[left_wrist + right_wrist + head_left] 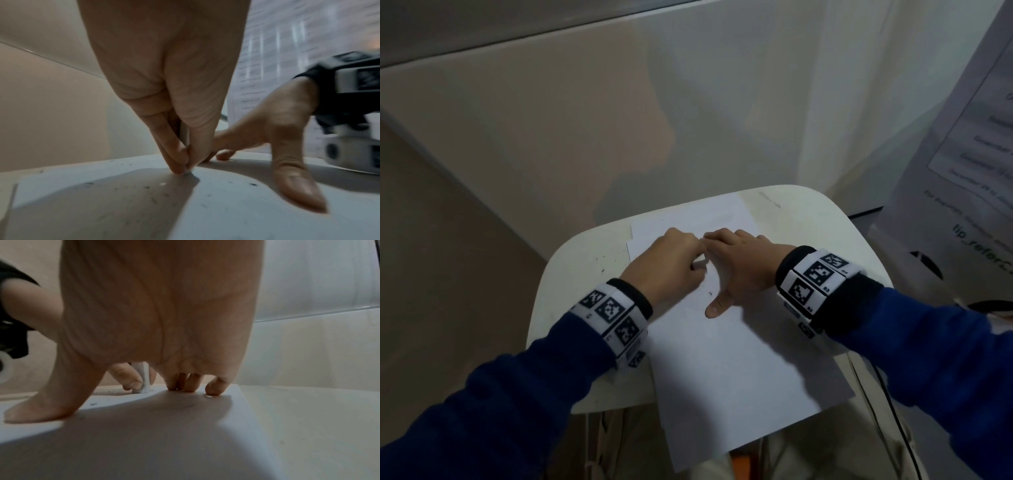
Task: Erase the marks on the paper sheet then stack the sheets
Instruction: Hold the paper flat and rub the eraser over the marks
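A white paper sheet (722, 359) lies on a small white table (571, 284), over another sheet (688, 212) whose far edge shows behind the hands. My left hand (671, 263) pinches a thin white eraser (184, 134) between thumb and fingers, its tip pressed on the top sheet (123, 203). The eraser (143, 378) also shows in the right wrist view, beyond my right palm. My right hand (736, 260) lies spread on the sheet (164, 434), its fingertips (213, 388) and thumb pressing the paper down. Small dark crumbs dot the paper near the eraser.
The sheet's near end overhangs the table's front edge above my lap. A printed paper (969, 154) hangs at the right, with a dark cable (887, 394) below it. Light walls stand close behind the table. Dark specks lie on the table left of the sheets.
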A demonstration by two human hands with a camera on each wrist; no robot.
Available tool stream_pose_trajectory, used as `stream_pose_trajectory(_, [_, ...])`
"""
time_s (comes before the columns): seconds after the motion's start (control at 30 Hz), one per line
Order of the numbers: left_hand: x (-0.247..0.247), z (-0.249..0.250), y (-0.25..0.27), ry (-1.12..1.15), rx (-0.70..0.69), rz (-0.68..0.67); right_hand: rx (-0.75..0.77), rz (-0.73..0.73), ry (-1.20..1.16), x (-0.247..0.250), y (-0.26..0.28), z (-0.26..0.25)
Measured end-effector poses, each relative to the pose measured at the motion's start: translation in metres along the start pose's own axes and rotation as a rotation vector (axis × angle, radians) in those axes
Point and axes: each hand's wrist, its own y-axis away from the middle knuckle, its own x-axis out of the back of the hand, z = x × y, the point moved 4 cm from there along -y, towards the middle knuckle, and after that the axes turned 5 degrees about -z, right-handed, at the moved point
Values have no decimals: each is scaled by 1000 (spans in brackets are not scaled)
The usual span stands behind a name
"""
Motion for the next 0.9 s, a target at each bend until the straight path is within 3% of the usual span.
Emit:
stream_pose_trajectory(0.13, [6, -11, -6, 22, 57, 63, -5, 0, 18, -1, 0, -1])
stream_pose_trajectory(0.33, [-4, 10, 16, 9, -33, -90, -6, 2, 39, -1, 2, -1])
stream_pose_trajectory(0.53, [8, -22, 3, 11, 48, 31, -20, 11, 46, -2, 0, -3])
stream_pose_trajectory(0.73, [-1, -8, 24, 10, -29, -114, -20, 6, 52, -4, 4, -3])
stream_pose_trajectory(0.9, [10, -31, 9, 29, 46, 43, -34, 3, 62, -3, 2, -6])
